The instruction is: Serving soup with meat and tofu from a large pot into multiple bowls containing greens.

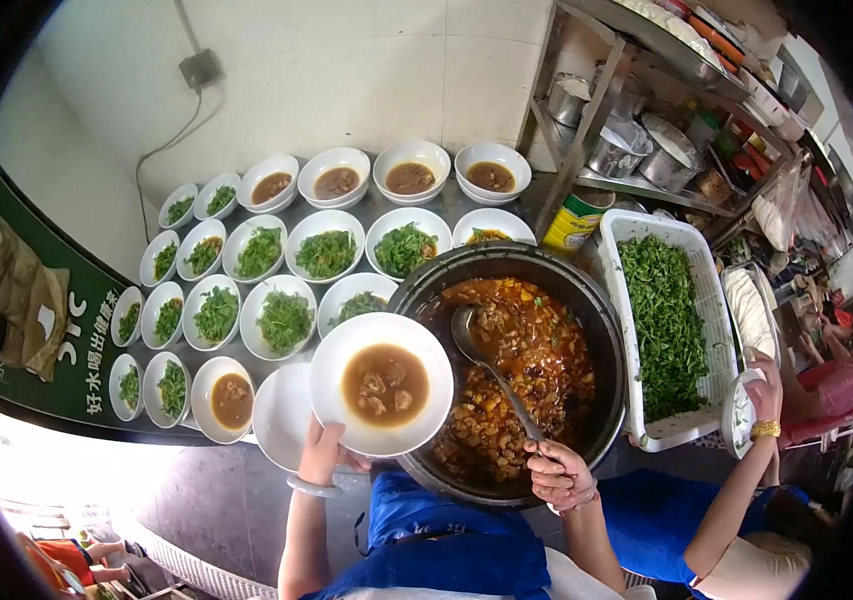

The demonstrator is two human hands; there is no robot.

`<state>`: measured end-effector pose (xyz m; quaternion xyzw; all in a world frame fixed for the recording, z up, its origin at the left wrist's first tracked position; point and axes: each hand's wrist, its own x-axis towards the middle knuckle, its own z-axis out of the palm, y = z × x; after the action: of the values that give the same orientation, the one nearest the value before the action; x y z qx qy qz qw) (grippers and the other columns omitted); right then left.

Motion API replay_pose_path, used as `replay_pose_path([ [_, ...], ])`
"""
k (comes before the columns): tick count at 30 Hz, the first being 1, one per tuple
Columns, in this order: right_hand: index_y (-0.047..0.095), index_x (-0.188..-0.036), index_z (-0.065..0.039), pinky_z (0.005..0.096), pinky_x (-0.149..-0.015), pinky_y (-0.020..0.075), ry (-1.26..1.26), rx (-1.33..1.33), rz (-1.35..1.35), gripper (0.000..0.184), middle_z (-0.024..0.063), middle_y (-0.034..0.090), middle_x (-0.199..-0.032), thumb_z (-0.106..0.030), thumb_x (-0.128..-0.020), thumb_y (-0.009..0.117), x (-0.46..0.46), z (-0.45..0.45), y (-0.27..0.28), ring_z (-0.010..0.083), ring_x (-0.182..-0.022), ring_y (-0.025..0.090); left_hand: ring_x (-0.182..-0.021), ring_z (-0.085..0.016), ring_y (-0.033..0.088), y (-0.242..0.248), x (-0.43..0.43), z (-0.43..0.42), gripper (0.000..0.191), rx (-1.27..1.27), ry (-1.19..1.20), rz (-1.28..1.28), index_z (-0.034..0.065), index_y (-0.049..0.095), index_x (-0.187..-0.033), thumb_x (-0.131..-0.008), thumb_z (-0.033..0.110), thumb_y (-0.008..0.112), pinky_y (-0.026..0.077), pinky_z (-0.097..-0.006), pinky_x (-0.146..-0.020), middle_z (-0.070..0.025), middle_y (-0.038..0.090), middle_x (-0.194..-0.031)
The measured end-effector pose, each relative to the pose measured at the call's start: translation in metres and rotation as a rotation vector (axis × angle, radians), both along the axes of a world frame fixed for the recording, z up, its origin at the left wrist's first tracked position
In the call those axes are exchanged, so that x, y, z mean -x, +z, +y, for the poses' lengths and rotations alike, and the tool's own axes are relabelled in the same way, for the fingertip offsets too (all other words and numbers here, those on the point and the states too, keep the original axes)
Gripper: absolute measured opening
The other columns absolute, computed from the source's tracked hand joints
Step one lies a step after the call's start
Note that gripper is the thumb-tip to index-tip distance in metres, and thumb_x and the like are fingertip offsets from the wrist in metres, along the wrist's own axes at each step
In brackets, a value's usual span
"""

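My left hand (325, 451) grips the rim of a white bowl (381, 386) that holds brown broth with pieces of meat. The bowl is held level beside a large dark pot (614, 360), overlapping its left rim. Red-brown stew (505, 405) with chunks of meat and vegetables partly fills the pot. My right hand (563, 474) is closed around the handle of a metal ladle (505, 386), whose head rests in the stew. Just behind the held bowl, a second white bowl (276, 420) stands at the counter's front edge, partly covered.
Rows of white bowls (276, 319) with chopped greens or brown broth line the metal counter. A white plastic basket (723, 352) of greens stands right of the pot. Beyond it, a co-worker's hand (764, 386) holds a bowl. A metal shelf (584, 142) with pots rises at back right.
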<state>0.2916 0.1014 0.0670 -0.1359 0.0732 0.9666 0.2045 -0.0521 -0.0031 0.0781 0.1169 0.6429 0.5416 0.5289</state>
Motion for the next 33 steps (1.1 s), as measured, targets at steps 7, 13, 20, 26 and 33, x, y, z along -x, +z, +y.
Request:
replay_pose_path([
  [7, 0.046, -0.105, 0.0, 0.0195, -0.027, 0.0308, 0.036, 0.065, -0.023, 0.02, -0.0035, 0.037, -0.055, -0.016, -0.097, 0.036, -0.003, -0.003, -0.001, 0.0038, -0.033, 0.031, -0.044, -0.028, 0.058, -0.002, 0.001, -0.002, 0.05, -0.002, -0.02, 0.017, 0.0032, 0.022, -0.13, -0.085, 0.016, 0.04, 0.048, -0.0313, -0.036, -0.0206, 0.06, -0.074],
  [13, 0.046, -0.101, 0.0, 0.0208, -0.028, 0.0332, 0.047, 0.145, 0.02, 0.019, -0.0022, 0.04, -0.056, -0.017, -0.097, 0.038, -0.001, -0.008, 0.008, 0.0054, -0.034, 0.034, -0.045, -0.027, 0.059, 0.005, -0.001, 0.0, 0.05, -0.016, -0.029, 0.019, 0.0032, 0.022, -0.129, -0.085, 0.017, 0.04, 0.048, -0.0309, -0.036, -0.0209, 0.06, -0.075],
  [20, 0.05, -0.096, 0.0, 0.0246, -0.032, 0.0283, 0.377, -0.63, -0.989, 0.02, -0.0012, 0.039, -0.054, -0.018, -0.096, 0.04, 0.001, -0.008, 0.045, 0.0076, -0.035, 0.034, -0.045, -0.028, 0.059, 0.004, -0.001, -0.002, 0.05, -0.006, -0.019, 0.006, 0.0043, 0.022, -0.13, -0.085, 0.016, 0.04, 0.048, -0.0311, -0.036, -0.0209, 0.06, -0.076],
  [26, 0.052, -0.093, 0.0, 0.0255, -0.032, 0.0294, 0.364, -0.809, -1.146, 0.02, -0.0003, 0.041, -0.055, -0.018, -0.096, 0.043, -0.005, -0.001, 0.049, 0.0079, -0.035, 0.035, -0.045, -0.027, 0.059, 0.007, -0.001, -0.001, 0.05, -0.028, -0.05, 0.008, 0.0046, 0.021, -0.131, -0.085, 0.014, 0.038, 0.048, -0.0313, -0.036, -0.0209, 0.059, -0.074],
  [33, 0.053, -0.095, -0.002, 0.022, -0.035, 0.0252, 0.337, -0.722, -1.161, 0.017, -0.0026, 0.037, -0.055, -0.016, -0.095, 0.042, -0.01, 0.0, 0.049, 0.0054, -0.039, 0.032, -0.045, -0.026, 0.059, 0.006, -0.002, 0.001, 0.051, -0.02, -0.042, 0.013, 0.0061, 0.021, -0.132, -0.085, 0.013, 0.038, 0.048, -0.0309, -0.036, -0.0199, 0.059, -0.074],
])
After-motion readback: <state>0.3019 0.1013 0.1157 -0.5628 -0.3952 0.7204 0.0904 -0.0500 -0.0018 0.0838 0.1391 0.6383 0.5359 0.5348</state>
